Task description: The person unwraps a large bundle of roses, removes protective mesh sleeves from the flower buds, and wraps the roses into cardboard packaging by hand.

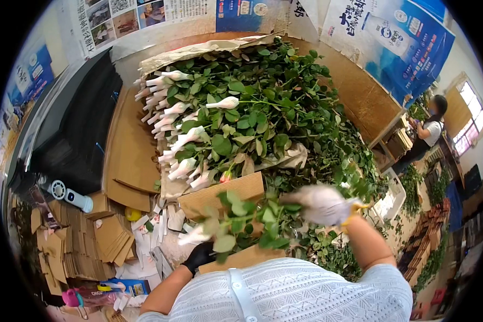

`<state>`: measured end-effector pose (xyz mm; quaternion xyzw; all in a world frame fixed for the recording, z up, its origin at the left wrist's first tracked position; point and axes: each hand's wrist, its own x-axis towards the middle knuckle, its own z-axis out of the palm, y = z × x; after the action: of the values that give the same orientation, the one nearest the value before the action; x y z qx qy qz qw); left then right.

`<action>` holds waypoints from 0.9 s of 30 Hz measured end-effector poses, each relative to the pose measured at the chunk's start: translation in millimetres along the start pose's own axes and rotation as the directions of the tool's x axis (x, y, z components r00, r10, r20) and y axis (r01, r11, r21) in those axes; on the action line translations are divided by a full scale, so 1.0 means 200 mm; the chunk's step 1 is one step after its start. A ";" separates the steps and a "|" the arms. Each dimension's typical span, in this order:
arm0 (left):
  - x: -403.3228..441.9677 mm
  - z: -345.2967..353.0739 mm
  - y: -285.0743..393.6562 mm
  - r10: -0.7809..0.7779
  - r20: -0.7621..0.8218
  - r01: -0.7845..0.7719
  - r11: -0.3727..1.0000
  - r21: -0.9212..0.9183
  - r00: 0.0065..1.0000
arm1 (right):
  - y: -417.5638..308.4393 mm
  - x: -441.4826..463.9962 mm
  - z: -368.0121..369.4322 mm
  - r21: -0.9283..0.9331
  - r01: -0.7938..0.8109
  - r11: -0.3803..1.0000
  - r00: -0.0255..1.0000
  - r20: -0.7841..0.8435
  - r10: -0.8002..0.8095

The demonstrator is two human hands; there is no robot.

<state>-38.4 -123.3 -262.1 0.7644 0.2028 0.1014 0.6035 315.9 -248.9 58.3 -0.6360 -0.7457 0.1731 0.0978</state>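
Note:
My left hand (200, 257), in a black glove, is at the edge of a cardboard piece (247, 257), just below a rose with a white-sleeved head (194, 235). Leaves cover its fingertips, so its grip is hidden. My right hand (324, 205), in a pale glove and smeared by motion, is closed around the stem end of this leafy rose (265, 220), which lies sideways over the cardboard. Behind stands a large pile of roses (252, 107), many heads in white net sleeves facing left.
An upright cardboard flap (225, 194) stands before the pile. At left are a black stack (70, 118), a small handheld fan (71, 196) and stacked cardboard pieces (78, 252). A pink-capped bottle (91, 297) lies lower left. Another person (429, 131) stands at far right.

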 end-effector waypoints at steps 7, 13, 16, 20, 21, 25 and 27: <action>-0.05 -0.04 0.48 0.414 -0.117 -0.126 0.515 0.848 0.903 | 0.29 -0.21 0.75 -0.202 -0.122 0.972 0.942 0.283 0.178; 0.09 -0.12 0.34 0.347 0.113 -0.357 0.797 0.487 0.931 | 0.20 0.28 -0.02 -0.449 -0.348 0.823 0.667 0.498 0.554; 0.10 -0.10 0.29 0.263 0.182 -0.317 0.847 0.426 0.947 | 0.39 0.48 -0.21 -0.225 -0.424 0.877 0.656 -0.744 0.126; 0.10 -0.13 0.35 0.291 0.222 -0.366 0.740 0.564 0.931 | 0.73 0.82 -0.30 -0.137 -0.670 0.729 0.706 -0.420 0.570; 0.11 -0.14 0.37 0.251 0.185 -0.312 0.773 0.553 0.950 | 0.82 0.87 -0.33 -0.165 -0.636 0.754 0.708 -0.512 0.486; 0.14 -0.15 0.44 0.216 0.150 -0.260 0.711 0.653 0.965 | 0.31 0.76 -0.61 -0.427 -0.514 0.744 0.550 -0.830 -0.096; 0.14 -0.13 0.41 0.270 0.135 -0.288 0.681 0.674 0.953 | 0.13 0.63 -0.72 -0.479 -0.542 0.691 0.555 -0.821 -0.134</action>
<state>-8.7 -103.6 -178.3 0.9558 0.0997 0.1008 0.2577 370.0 -101.9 171.9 -0.7186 -0.5348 -0.4154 0.1582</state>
